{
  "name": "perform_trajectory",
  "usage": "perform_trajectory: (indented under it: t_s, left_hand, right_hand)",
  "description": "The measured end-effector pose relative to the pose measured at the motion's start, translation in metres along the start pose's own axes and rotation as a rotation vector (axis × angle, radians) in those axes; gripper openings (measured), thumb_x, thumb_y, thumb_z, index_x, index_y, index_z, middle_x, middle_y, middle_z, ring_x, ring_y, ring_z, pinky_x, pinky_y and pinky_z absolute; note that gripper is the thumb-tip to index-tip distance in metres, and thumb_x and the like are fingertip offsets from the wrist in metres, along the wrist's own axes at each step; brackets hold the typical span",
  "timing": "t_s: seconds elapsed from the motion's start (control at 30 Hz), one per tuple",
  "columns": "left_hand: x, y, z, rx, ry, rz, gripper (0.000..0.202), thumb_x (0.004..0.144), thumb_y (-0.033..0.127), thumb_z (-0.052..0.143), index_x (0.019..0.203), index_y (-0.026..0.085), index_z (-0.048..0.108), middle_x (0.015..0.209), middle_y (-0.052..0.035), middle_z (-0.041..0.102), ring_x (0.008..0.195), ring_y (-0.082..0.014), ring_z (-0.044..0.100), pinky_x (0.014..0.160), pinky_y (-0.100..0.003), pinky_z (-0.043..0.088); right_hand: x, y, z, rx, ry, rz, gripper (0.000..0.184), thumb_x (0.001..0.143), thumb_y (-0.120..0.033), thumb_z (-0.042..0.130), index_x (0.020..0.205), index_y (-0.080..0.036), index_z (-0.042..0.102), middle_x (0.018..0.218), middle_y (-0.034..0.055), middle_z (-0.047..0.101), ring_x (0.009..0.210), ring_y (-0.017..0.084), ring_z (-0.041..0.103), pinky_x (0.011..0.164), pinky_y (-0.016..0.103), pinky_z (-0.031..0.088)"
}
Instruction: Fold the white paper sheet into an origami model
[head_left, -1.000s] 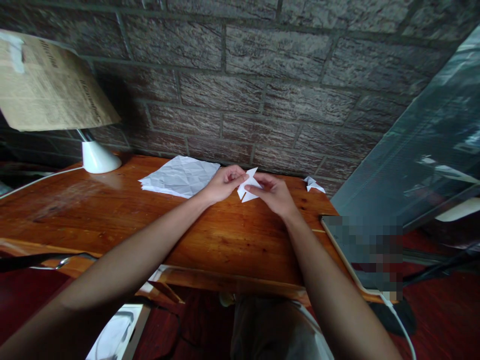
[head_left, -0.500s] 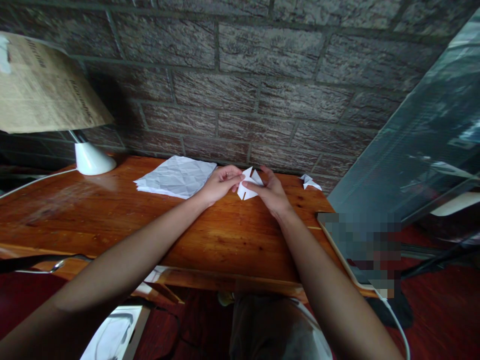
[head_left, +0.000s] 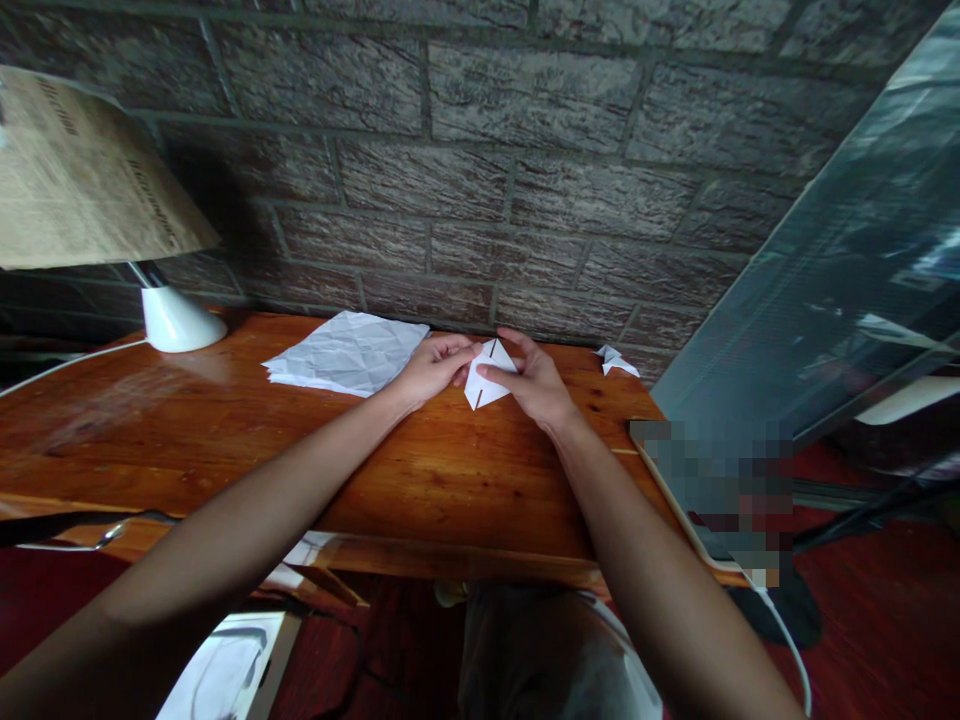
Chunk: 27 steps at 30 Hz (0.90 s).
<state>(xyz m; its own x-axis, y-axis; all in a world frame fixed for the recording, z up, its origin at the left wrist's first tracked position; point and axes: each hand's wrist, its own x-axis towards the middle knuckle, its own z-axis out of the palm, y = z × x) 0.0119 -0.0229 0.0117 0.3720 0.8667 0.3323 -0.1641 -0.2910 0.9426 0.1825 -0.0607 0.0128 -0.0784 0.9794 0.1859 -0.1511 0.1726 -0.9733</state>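
Note:
A small white folded paper (head_left: 489, 385), roughly diamond-shaped with a slit at its top and bottom points, is held between both hands above the wooden table (head_left: 442, 490). My left hand (head_left: 433, 372) pinches its left edge. My right hand (head_left: 536, 378) grips the right side, thumb lying across the front face and fingers behind. To the left lies a stack of creased white paper sheets (head_left: 349, 352). Another small folded paper piece (head_left: 617, 361) rests on the table at the far right.
A lamp with a newsprint shade (head_left: 90, 175) and white base (head_left: 180, 320) stands at the left. A tablet-like device (head_left: 679, 490), its screen blurred out, lies on the right edge with a white cable (head_left: 784, 635). A brick wall (head_left: 525, 230) rises behind the table.
The paper's upper flaps, spread apart before, now lie close together, leaving a narrow slit. My right fingers have come in behind the paper's top.

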Motion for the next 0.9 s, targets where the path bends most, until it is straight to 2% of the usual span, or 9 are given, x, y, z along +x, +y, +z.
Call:
perform_trajectory:
  t_s: [0.1,0.2,0.3,0.47,0.57,0.7,0.77,0.9]
  left_hand:
    - [-0.001,0.004,0.001,0.092,-0.022,0.016,0.047,0.077,0.060,0.077,0.065,0.016,0.065,0.052,0.0022,0.057,0.049,-0.0080,0.048,0.051,-0.022,0.037]
    - [-0.001,0.005,-0.002,0.065,-0.068,-0.025,0.044,0.070,0.057,0.084,0.076,0.014,0.073,0.068,-0.0033,0.072,0.061,-0.0116,0.061,0.063,-0.025,0.049]
    - [0.000,0.004,-0.007,0.002,-0.093,-0.070,0.044,0.063,0.046,0.091,0.090,0.013,0.079,0.086,-0.0081,0.079,0.073,-0.0154,0.068,0.076,-0.030,0.054]
    - [0.001,0.004,-0.011,-0.032,-0.080,-0.079,0.041,0.053,0.034,0.097,0.085,0.014,0.080,0.090,-0.0088,0.080,0.082,-0.0196,0.073,0.087,-0.037,0.056]
    - [0.003,0.004,-0.008,-0.024,-0.080,-0.039,0.041,0.056,0.038,0.096,0.087,0.015,0.080,0.092,-0.0088,0.081,0.083,-0.0202,0.073,0.088,-0.038,0.057]
    - [0.003,0.003,-0.007,-0.057,-0.063,-0.120,0.047,0.051,0.039,0.098,0.086,0.013,0.079,0.086,-0.0088,0.080,0.077,-0.0188,0.073,0.084,-0.038,0.059]
    - [0.002,0.002,-0.008,-0.030,-0.078,-0.159,0.044,0.057,0.041,0.095,0.086,0.013,0.079,0.085,-0.0092,0.080,0.077,-0.0179,0.073,0.083,-0.037,0.059]
    - [0.001,0.003,-0.009,-0.011,-0.112,-0.129,0.041,0.059,0.039,0.094,0.087,0.013,0.079,0.086,-0.0094,0.080,0.077,-0.0188,0.073,0.081,-0.036,0.059]
  right_hand:
    - [0.001,0.000,-0.002,-0.004,0.023,-0.003,0.090,0.054,-0.034,0.095,0.132,-0.022,0.052,0.085,0.0003,0.077,0.073,0.020,0.072,0.071,0.033,0.058]
    - [0.002,-0.001,-0.006,-0.011,0.090,-0.009,0.086,0.055,-0.036,0.094,0.130,-0.022,0.054,0.090,0.0015,0.078,0.075,0.019,0.072,0.074,0.034,0.058]
    - [0.002,-0.002,-0.008,-0.009,0.121,-0.009,0.085,0.054,-0.038,0.094,0.129,-0.022,0.055,0.092,0.0020,0.078,0.077,0.019,0.072,0.077,0.034,0.058]
    - [0.001,-0.003,-0.008,-0.003,0.092,-0.006,0.082,0.053,-0.037,0.095,0.125,-0.021,0.059,0.087,0.0010,0.078,0.078,0.020,0.072,0.078,0.034,0.057]
    - [0.001,-0.004,-0.007,-0.009,0.106,-0.031,0.073,0.054,-0.039,0.094,0.118,-0.022,0.063,0.093,0.0021,0.078,0.079,0.019,0.072,0.080,0.034,0.058]
    - [0.002,-0.002,-0.007,-0.018,0.148,-0.046,0.068,0.055,-0.040,0.094,0.113,-0.022,0.065,0.098,0.0034,0.078,0.081,0.019,0.072,0.081,0.035,0.058]
    - [0.002,-0.001,-0.006,-0.024,0.158,-0.056,0.067,0.055,-0.042,0.093,0.112,-0.022,0.065,0.100,0.0041,0.078,0.084,0.020,0.072,0.081,0.035,0.058]
    - [0.002,-0.001,-0.006,-0.020,0.167,-0.075,0.063,0.058,-0.042,0.092,0.111,-0.022,0.066,0.104,0.0045,0.077,0.087,0.020,0.072,0.082,0.035,0.058]
